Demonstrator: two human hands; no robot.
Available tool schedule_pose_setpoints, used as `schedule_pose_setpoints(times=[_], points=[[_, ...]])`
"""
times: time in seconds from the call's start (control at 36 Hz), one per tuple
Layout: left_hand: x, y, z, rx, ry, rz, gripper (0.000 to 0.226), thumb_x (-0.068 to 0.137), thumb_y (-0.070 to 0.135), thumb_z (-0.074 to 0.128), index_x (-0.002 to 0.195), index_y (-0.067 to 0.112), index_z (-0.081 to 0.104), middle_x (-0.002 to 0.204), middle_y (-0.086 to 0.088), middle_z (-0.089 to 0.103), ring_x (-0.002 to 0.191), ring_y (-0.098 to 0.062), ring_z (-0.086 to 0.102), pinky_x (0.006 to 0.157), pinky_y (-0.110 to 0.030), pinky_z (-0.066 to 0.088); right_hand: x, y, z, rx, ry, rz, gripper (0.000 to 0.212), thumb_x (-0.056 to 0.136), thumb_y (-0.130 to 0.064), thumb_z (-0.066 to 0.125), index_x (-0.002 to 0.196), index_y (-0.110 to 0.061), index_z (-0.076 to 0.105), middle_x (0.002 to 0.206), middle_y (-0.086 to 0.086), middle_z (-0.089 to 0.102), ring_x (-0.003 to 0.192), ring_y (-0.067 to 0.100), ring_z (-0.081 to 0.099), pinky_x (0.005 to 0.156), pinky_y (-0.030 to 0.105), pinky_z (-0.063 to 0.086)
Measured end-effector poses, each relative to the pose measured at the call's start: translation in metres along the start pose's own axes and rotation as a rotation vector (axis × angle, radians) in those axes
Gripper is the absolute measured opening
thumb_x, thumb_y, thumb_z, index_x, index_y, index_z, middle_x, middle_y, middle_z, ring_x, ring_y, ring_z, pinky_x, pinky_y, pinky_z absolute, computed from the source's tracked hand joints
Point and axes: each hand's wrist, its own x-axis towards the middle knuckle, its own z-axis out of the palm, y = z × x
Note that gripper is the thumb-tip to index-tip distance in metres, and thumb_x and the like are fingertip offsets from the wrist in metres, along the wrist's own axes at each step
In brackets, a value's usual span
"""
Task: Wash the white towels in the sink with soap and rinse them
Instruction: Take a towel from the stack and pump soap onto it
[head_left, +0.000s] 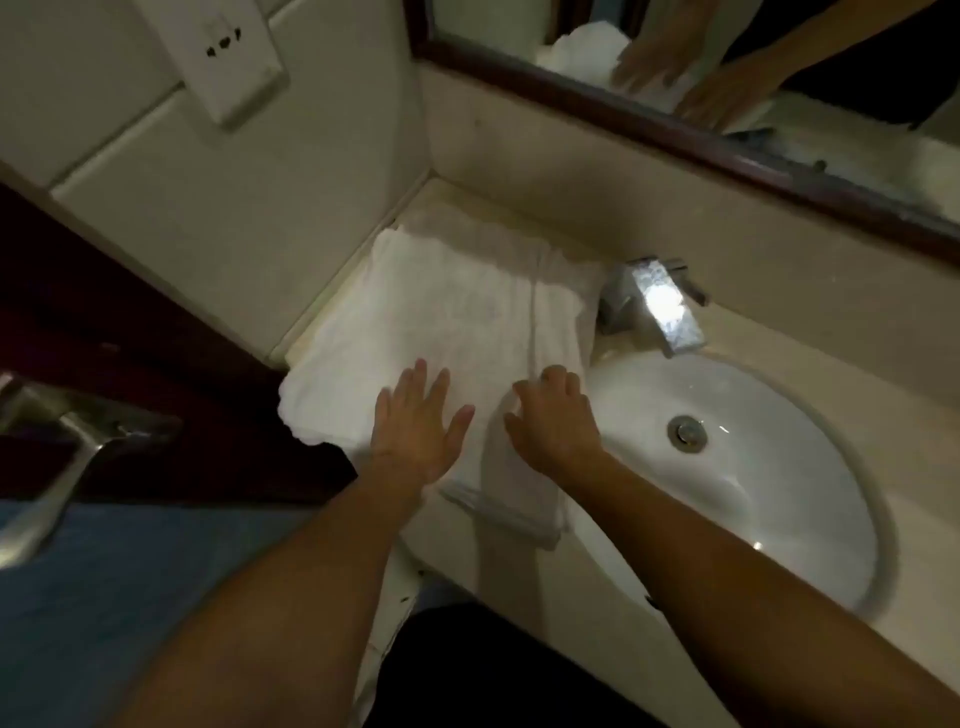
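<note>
A stack of folded white towels (441, 322) lies on the beige counter to the left of the white oval sink (779, 499). My left hand (421, 431) rests flat on the near part of the stack, fingers spread and straight. My right hand (553, 421) sits at the stack's right edge with its fingers curled round a fold of the top towel. A strip of towel hangs over the counter's front edge below my right hand. No water shows in the basin, and the drain (687, 432) is bare. No soap is in view.
A chrome faucet (657, 306) stands behind the sink. A framed mirror (675, 124) hangs above the counter and reflects my hands. A wall socket (228, 52) is at upper left. A dark wooden door with a metal handle (57, 467) stands left of the counter.
</note>
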Motion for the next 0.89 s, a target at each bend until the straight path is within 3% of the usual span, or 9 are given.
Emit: schedule_pose_setpoints(times=[0.14,0.22,0.36,0.47,0.58,0.67,0.81,0.89], points=[[0.004,-0.004,0.008,0.016,-0.013,0.018,0.075,0.106,0.067,0.010,0.170,0.029,-0.001,0.178,-0.002,-0.011,0.164,-0.023,-0.007,0.131,-0.048,-0.005,-0.008,-0.001,0.010,-0.005,-0.002,-0.157,0.047,0.104,-0.058,0.051,0.140,-0.030,0.060,0.158,0.008,0.040,0.146,0.032,0.032,0.123,0.048,0.025],[0.006,-0.004,0.010,-0.006,-0.016,0.029,0.070,0.109,0.061,0.012,0.170,0.029,0.002,0.178,-0.002,-0.009,0.164,-0.023,-0.005,0.131,-0.047,-0.004,-0.015,-0.002,0.018,-0.039,-0.065,-0.282,0.052,0.099,-0.066,0.053,0.135,-0.030,0.062,0.143,0.004,0.047,0.133,0.026,0.038,0.115,0.044,0.028],[0.004,-0.008,0.010,-0.009,0.023,0.041,0.066,0.111,0.057,0.013,0.170,0.028,0.005,0.179,-0.001,-0.005,0.164,-0.021,-0.004,0.132,-0.044,-0.002,-0.023,0.004,0.028,-0.006,-0.087,-0.374,0.066,0.089,-0.078,0.058,0.140,-0.036,0.059,0.147,0.001,0.043,0.134,0.025,0.034,0.116,0.042,0.024],[0.000,-0.012,0.015,-0.006,0.036,0.063,0.065,0.111,0.056,0.012,0.170,0.029,0.007,0.179,0.001,-0.005,0.164,-0.019,-0.005,0.131,-0.043,-0.004,-0.026,0.002,0.032,0.000,-0.082,-0.452,0.050,0.096,-0.066,0.062,0.137,-0.037,0.063,0.145,-0.001,0.045,0.135,0.023,0.035,0.115,0.042,0.025],[-0.005,-0.019,0.024,-0.010,0.046,0.081,0.064,0.111,0.056,0.010,0.170,0.030,0.008,0.178,0.004,-0.004,0.164,-0.015,-0.006,0.130,-0.040,-0.008,-0.027,-0.002,0.039,0.070,-0.005,-0.483,0.023,0.100,-0.044,0.067,0.117,-0.031,0.077,0.125,-0.002,0.057,0.120,0.023,0.043,0.103,0.041,0.033],[-0.010,-0.024,0.026,-0.030,0.057,0.108,0.064,0.111,0.055,0.011,0.170,0.029,0.013,0.178,0.005,0.001,0.164,-0.015,-0.003,0.129,-0.037,-0.009,-0.026,-0.003,0.043,0.118,0.008,-0.468,0.022,0.103,-0.039,0.064,0.112,-0.026,0.079,0.117,-0.001,0.062,0.114,0.023,0.046,0.098,0.040,0.033],[-0.020,-0.034,0.027,-0.157,0.194,0.227,0.101,0.098,0.076,-0.009,0.161,0.018,0.044,0.171,-0.003,0.034,0.160,-0.022,0.026,0.130,-0.039,0.008,-0.019,-0.005,0.035,0.279,-0.055,-0.371,0.021,0.107,-0.032,0.059,0.116,-0.024,0.076,0.116,-0.004,0.068,0.107,0.016,0.055,0.098,0.037,0.044],[-0.022,-0.038,0.026,-0.143,0.174,0.244,0.105,0.095,0.079,-0.007,0.155,0.017,0.052,0.162,-0.005,0.049,0.153,-0.024,0.041,0.128,-0.038,0.018,-0.013,-0.006,0.022,0.483,-0.063,-0.256,0.016,0.108,-0.029,0.060,0.116,-0.022,0.071,0.104,-0.011,0.064,0.092,0.004,0.059,0.088,0.019,0.047]])
